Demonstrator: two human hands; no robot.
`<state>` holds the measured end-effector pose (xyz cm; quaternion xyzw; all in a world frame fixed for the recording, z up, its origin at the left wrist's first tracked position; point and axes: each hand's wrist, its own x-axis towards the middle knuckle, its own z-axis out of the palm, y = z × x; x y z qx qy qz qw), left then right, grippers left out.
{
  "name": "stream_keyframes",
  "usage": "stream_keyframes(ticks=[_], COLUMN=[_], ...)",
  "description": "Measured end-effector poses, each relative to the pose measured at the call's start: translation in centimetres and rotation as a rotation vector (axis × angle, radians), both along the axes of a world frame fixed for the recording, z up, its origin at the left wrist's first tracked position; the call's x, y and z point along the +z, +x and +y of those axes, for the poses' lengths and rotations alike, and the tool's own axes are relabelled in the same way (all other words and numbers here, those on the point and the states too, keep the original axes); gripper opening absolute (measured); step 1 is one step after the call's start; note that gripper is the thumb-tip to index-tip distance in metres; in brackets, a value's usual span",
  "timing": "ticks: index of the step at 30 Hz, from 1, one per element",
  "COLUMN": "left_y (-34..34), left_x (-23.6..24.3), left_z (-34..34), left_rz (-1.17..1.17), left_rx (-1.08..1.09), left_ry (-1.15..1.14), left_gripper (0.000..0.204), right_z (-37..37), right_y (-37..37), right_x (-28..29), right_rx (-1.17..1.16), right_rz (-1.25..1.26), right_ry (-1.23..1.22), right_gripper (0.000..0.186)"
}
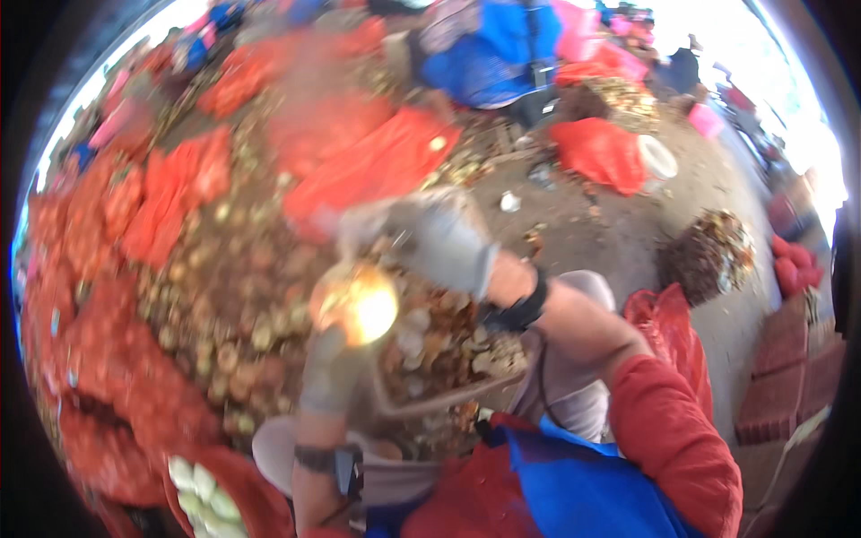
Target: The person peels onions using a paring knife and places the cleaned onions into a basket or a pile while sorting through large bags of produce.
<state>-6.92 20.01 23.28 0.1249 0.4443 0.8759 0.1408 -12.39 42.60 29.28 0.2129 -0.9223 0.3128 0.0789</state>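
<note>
My left hand (pixel 336 363), in a grey glove, grips a brightly lit yellow onion (pixel 363 305) from below. My right hand (pixel 435 242), also gloved, is curled just above and to the right of it; motion blur hides what its fingers hold. Under both hands, between my knees, sits a crate (pixel 448 402) with onion skins and pale pieces in it. A wide heap of onions (pixel 220 305) covers the ground to the left, and a red bag of peeled pale onions (pixel 206 493) stands at lower left.
Red mesh sacks (pixel 108 341) line the left, with red sacks (pixel 368 170) ahead. A person in blue (pixel 489 54) is beyond. At right are a white bucket (pixel 656 164) with red plastic, a skin-filled sack (pixel 704 255) and reddish bricks (pixel 771 377).
</note>
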Motion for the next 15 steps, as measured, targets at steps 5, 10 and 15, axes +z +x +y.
stream_keyframes(ticks=[5,10,15], left_y=[-0.2,-0.9,-1.8], left_x=[-0.1,-0.1,-1.4], left_z=[-1.4,-2.3,-2.0], left_rz=[-0.067,0.059,0.097], left_rx=[0.008,0.026,0.054], left_ry=[0.292,0.108,0.058], left_gripper=[0.09,0.098,0.09], right_z=[-0.5,-2.6,-3.5], right_y=[0.3,3.7,4.3], right_x=[0.2,-0.8,-1.9], right_rx=[-0.086,0.13,0.151], right_rz=[0.088,0.146,0.106], right_ry=[-0.021,-0.012,0.104], right_gripper=[0.023,0.018,0.023])
